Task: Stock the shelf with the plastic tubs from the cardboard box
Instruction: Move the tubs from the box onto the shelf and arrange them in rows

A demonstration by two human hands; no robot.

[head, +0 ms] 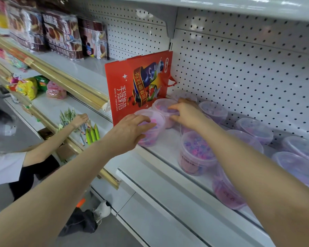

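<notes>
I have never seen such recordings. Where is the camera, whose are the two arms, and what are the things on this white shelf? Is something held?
There is no machine: a person wears one camera on the head, so both arms are that person's own. The left hand lies over the lid of the front tub; whether it grips, I cannot tell. The right hand pinches the rim of the second tub behind it. A red paper bag stands beside them on the white shelf. More tubs of pink and purple pieces stand to the right.
</notes>
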